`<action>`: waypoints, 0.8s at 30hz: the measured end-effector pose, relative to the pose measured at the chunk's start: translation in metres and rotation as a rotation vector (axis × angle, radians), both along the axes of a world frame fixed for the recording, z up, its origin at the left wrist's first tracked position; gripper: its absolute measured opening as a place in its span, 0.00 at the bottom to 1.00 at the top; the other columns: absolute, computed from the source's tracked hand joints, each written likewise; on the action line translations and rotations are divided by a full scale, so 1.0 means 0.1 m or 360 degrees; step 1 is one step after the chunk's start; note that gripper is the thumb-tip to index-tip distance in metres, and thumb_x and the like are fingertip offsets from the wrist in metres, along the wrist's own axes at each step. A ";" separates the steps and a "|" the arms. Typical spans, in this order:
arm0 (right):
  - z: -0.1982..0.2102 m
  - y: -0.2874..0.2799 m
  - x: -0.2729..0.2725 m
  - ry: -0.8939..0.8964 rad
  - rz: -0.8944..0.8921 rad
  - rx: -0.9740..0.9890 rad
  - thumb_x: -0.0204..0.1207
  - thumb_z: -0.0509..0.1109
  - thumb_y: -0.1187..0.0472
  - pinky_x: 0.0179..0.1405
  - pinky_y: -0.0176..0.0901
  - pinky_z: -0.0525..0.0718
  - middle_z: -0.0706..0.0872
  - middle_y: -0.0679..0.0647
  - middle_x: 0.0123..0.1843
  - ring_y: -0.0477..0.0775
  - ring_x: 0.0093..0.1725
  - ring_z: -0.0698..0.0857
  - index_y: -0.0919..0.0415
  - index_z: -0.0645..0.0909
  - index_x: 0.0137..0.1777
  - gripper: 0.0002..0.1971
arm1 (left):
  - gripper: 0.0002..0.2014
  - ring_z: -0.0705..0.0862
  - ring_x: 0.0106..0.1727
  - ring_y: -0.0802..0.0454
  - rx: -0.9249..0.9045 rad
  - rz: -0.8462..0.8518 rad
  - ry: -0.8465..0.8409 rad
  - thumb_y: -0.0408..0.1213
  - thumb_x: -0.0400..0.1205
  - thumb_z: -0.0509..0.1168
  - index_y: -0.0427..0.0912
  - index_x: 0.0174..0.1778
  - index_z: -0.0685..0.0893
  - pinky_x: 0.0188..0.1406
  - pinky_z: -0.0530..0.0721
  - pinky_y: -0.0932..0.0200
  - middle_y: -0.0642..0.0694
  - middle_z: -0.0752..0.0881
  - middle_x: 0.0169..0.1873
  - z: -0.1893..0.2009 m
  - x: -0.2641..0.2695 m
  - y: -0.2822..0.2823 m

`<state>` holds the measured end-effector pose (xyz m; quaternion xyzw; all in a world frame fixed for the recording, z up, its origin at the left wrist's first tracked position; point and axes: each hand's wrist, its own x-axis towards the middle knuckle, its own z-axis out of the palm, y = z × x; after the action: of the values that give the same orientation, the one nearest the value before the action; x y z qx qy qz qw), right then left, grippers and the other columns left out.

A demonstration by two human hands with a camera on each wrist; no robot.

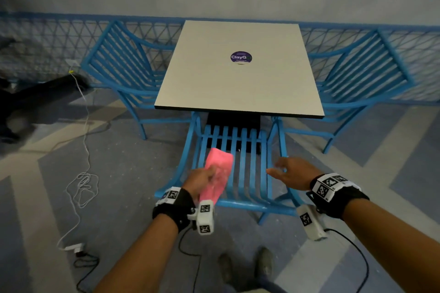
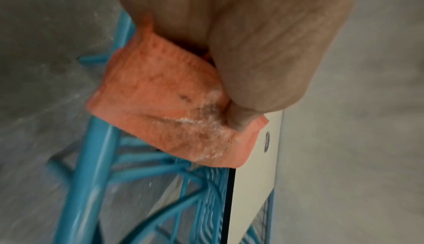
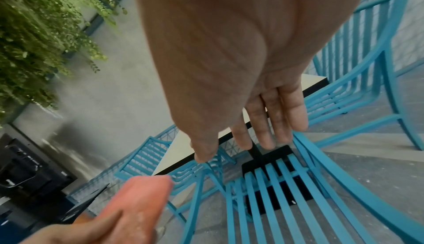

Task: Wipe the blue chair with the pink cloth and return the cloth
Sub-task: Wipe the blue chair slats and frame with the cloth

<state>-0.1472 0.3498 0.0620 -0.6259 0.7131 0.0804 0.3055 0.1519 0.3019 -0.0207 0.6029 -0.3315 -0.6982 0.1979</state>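
A blue slatted chair stands pushed under the near edge of the table, its back toward me. My left hand grips a folded pink cloth over the left side of the chair's slats; white dust marks the cloth where the fingers clamp it. My right hand hovers with fingers straight and spread over the chair's right side, holding nothing. In the right wrist view the straight fingers point over the blue slats, and the cloth shows at lower left.
A white square table with a round purple sticker stands ahead. Two more blue chairs flank it, left and right. A white cable and charger lie on the floor at left. A blue mesh fence runs behind.
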 end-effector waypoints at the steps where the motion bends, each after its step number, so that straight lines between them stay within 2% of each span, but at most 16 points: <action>1: -0.03 0.05 -0.05 0.0013 -0.0019 0.0006 0.74 0.53 0.26 0.67 0.51 0.77 0.81 0.57 0.74 0.58 0.70 0.80 0.58 0.77 0.74 0.41 | 0.30 0.93 0.56 0.33 -0.0086 0.0038 -0.0120 0.62 0.73 0.78 0.36 0.52 0.93 0.67 0.86 0.29 0.36 0.95 0.50 -0.01 0.14 -0.10; 2: -0.05 0.10 -0.09 0.0023 -0.0046 0.0015 0.75 0.54 0.27 0.68 0.51 0.77 0.81 0.57 0.74 0.58 0.71 0.80 0.58 0.77 0.73 0.40 | 0.33 0.94 0.51 0.36 -0.0175 0.0030 -0.0225 0.67 0.65 0.79 0.37 0.46 0.94 0.64 0.88 0.32 0.39 0.96 0.44 -0.06 0.30 -0.19; 3: -0.08 0.15 -0.13 0.0030 -0.0077 0.0023 0.77 0.56 0.29 0.68 0.51 0.77 0.81 0.57 0.74 0.58 0.71 0.80 0.58 0.76 0.73 0.37 | 0.35 0.93 0.44 0.40 -0.0268 -0.0032 -0.0400 0.70 0.60 0.77 0.39 0.41 0.93 0.57 0.90 0.40 0.43 0.95 0.37 0.05 0.43 -0.24; 4: -0.11 0.19 -0.16 0.0035 -0.0100 0.0032 0.78 0.57 0.31 0.68 0.51 0.77 0.81 0.57 0.74 0.58 0.71 0.80 0.58 0.76 0.73 0.35 | 0.36 0.90 0.40 0.43 -0.0353 -0.0142 -0.0595 0.74 0.58 0.71 0.40 0.38 0.92 0.49 0.87 0.49 0.46 0.93 0.32 0.14 0.54 -0.27; 6: -0.16 0.27 -0.22 0.0061 -0.0120 0.0057 0.79 0.58 0.32 0.67 0.50 0.77 0.81 0.56 0.73 0.58 0.70 0.80 0.58 0.76 0.73 0.34 | 0.42 0.88 0.43 0.44 -0.0461 -0.0458 -0.0957 0.80 0.60 0.61 0.42 0.41 0.93 0.44 0.80 0.53 0.42 0.92 0.39 0.25 0.70 -0.29; 8: -0.22 0.33 -0.27 0.0078 -0.0143 0.0071 0.79 0.58 0.32 0.68 0.50 0.77 0.81 0.56 0.74 0.58 0.70 0.80 0.58 0.76 0.73 0.34 | 0.47 0.89 0.51 0.41 -0.0405 -0.0668 -0.1090 0.83 0.67 0.59 0.41 0.56 0.93 0.50 0.80 0.52 0.36 0.92 0.52 0.21 0.74 -0.22; 10: -0.27 0.38 -0.32 0.0078 -0.0173 0.0071 0.79 0.58 0.32 0.69 0.51 0.77 0.81 0.56 0.73 0.58 0.70 0.80 0.57 0.77 0.72 0.34 | 0.48 0.89 0.59 0.39 -0.0330 -0.0911 -0.1201 0.81 0.70 0.57 0.42 0.65 0.91 0.62 0.80 0.49 0.35 0.90 0.63 0.05 0.63 -0.10; 12: -0.30 0.42 -0.36 0.0079 -0.0193 0.0086 0.78 0.59 0.32 0.69 0.52 0.77 0.82 0.56 0.73 0.59 0.70 0.80 0.57 0.77 0.72 0.34 | 0.37 0.87 0.68 0.39 -0.0406 -0.1132 -0.1396 0.73 0.81 0.53 0.48 0.67 0.90 0.74 0.73 0.45 0.42 0.89 0.69 -0.12 0.42 0.08; 13: -0.31 0.44 -0.39 0.0079 -0.0198 0.0089 0.78 0.59 0.32 0.69 0.52 0.77 0.82 0.57 0.73 0.59 0.70 0.80 0.57 0.77 0.72 0.34 | 0.31 0.87 0.67 0.41 -0.0525 -0.1191 -0.1521 0.66 0.87 0.52 0.48 0.64 0.92 0.72 0.73 0.47 0.44 0.90 0.67 -0.16 0.29 0.17; 15: -0.34 0.48 -0.45 0.0072 -0.0214 0.0093 0.78 0.60 0.33 0.69 0.51 0.77 0.81 0.57 0.73 0.59 0.70 0.80 0.57 0.77 0.73 0.33 | 0.27 0.91 0.54 0.45 -0.0756 -0.1170 -0.1697 0.58 0.91 0.52 0.47 0.55 0.93 0.62 0.76 0.50 0.45 0.95 0.53 -0.23 0.04 0.34; 16: -0.36 0.50 -0.49 0.0064 -0.0232 0.0095 0.78 0.61 0.33 0.69 0.51 0.77 0.81 0.57 0.73 0.59 0.70 0.80 0.57 0.76 0.73 0.33 | 0.26 0.89 0.42 0.51 -0.0782 -0.1117 -0.1705 0.57 0.92 0.53 0.46 0.51 0.93 0.55 0.75 0.52 0.49 0.94 0.42 -0.24 -0.09 0.40; 17: -0.37 0.52 -0.53 0.0055 -0.0251 0.0094 0.78 0.61 0.33 0.69 0.50 0.77 0.81 0.57 0.73 0.59 0.70 0.80 0.57 0.76 0.73 0.33 | 0.24 0.83 0.33 0.58 -0.0781 -0.1047 -0.1684 0.55 0.92 0.54 0.46 0.49 0.93 0.50 0.73 0.56 0.53 0.89 0.35 -0.25 -0.22 0.46; 18: -0.38 0.54 -0.57 0.0047 -0.0266 0.0092 0.78 0.62 0.34 0.69 0.50 0.77 0.81 0.58 0.73 0.59 0.70 0.80 0.58 0.76 0.73 0.33 | 0.23 0.77 0.28 0.61 -0.0761 -0.0995 -0.1654 0.53 0.92 0.56 0.46 0.47 0.93 0.47 0.71 0.58 0.54 0.86 0.32 -0.27 -0.36 0.51; 20: -0.39 0.60 -0.68 0.0029 -0.0284 0.0089 0.78 0.62 0.34 0.68 0.49 0.78 0.82 0.58 0.72 0.59 0.70 0.80 0.57 0.77 0.73 0.32 | 0.22 0.83 0.31 0.55 -0.0727 -0.0990 -0.1583 0.50 0.91 0.56 0.46 0.41 0.91 0.49 0.78 0.58 0.51 0.91 0.36 -0.33 -0.64 0.59; 22: -0.40 0.67 -0.80 0.0010 -0.0307 0.0079 0.78 0.63 0.35 0.67 0.49 0.78 0.83 0.58 0.71 0.59 0.69 0.81 0.58 0.77 0.72 0.32 | 0.23 0.91 0.41 0.46 -0.0697 -0.0963 -0.1535 0.51 0.88 0.55 0.46 0.35 0.87 0.59 0.85 0.47 0.45 0.95 0.40 -0.44 -0.94 0.67; 24: -0.40 0.75 -0.95 0.0001 -0.0337 0.0070 0.78 0.63 0.35 0.66 0.50 0.78 0.83 0.58 0.71 0.59 0.69 0.81 0.57 0.77 0.72 0.32 | 0.21 0.92 0.51 0.42 -0.0723 -0.0996 -0.1489 0.50 0.87 0.54 0.46 0.41 0.90 0.67 0.83 0.42 0.44 0.95 0.46 -0.45 -1.26 0.78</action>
<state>-0.2417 0.4251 0.0225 -0.5403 0.7733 0.0634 0.3258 0.0260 0.3804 -0.0659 0.6624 -0.6856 -0.2959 -0.0596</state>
